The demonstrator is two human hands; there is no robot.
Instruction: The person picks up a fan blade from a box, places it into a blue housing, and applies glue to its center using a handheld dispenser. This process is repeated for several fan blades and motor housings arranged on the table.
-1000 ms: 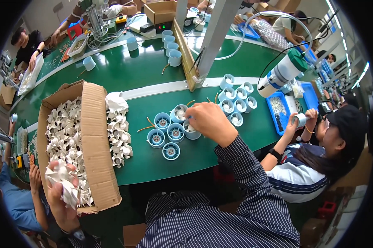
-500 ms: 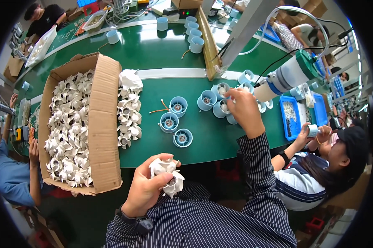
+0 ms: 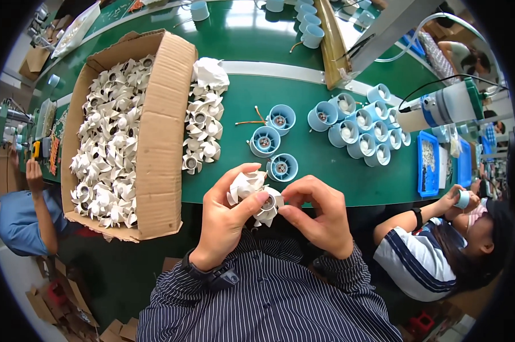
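Note:
Both hands meet over the near edge of the green table (image 3: pixel 234 114). My left hand (image 3: pixel 226 219) grips a small stack of white plastic fan impellers (image 3: pixel 252 191). My right hand (image 3: pixel 317 214) pinches the right end of the same stack with thumb and fingertips. Just beyond my hands stand three light-blue round fan housings (image 3: pixel 282 167), each with a motor in its middle. A row of loose white impellers (image 3: pixel 203 131) lies left of them, beside an open cardboard box (image 3: pixel 160 137) full of more impellers.
A cluster of several blue housings (image 3: pixel 360 128) sits to the right near a blue parts tray (image 3: pixel 427 162). A person in a striped shirt (image 3: pixel 434 251) works at lower right; another person in blue (image 3: pixel 23 216) sits at left. More blue housings (image 3: pixel 309 25) stand at the back.
My right hand has drawn back from the blue housings to meet my left hand. The left hand carried the impellers from beside the box to the middle.

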